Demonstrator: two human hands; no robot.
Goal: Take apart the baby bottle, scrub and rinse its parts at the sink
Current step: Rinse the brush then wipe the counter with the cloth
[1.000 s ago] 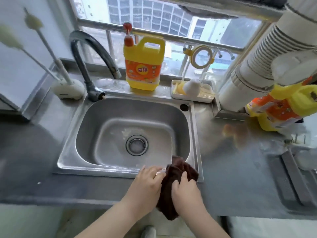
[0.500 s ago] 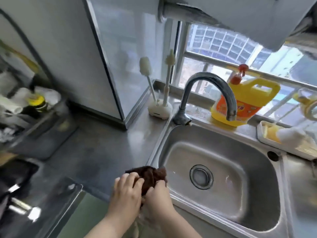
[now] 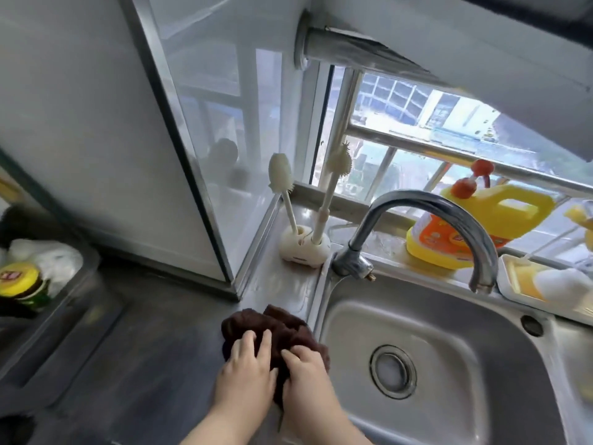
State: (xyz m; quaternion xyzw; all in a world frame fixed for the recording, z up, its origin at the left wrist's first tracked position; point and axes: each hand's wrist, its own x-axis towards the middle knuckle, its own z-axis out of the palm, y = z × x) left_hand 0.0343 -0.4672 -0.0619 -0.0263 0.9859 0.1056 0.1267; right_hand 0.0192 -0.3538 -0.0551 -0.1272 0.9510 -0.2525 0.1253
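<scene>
Beside the stainless steel sink [image 3: 324, 303] on the grey tabletop [image 3: 154, 364], my left hand [image 3: 245, 377] and right hand [image 3: 305, 379], each grip pressing a crumpled dark brown cloth [image 3: 282, 326], fingers lightly curled over it.

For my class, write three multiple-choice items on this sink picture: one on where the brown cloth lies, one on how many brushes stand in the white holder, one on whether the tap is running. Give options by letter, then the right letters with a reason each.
1. Where is the brown cloth?
A. on the counter left of the sink
B. in the sink over the drain
C. hung on the tap

2. How many brushes stand in the white holder?
A. one
B. two
C. four

3. What is the state of the tap?
A. running hard
B. dripping into a cup
C. off, no water showing

Answers:
1 A: the cloth lies on the counter under the left hand and right hand, beside the rim of the sink.
2 B: two white brushes rise from the holder.
3 C: no stream falls from the spout.
</scene>
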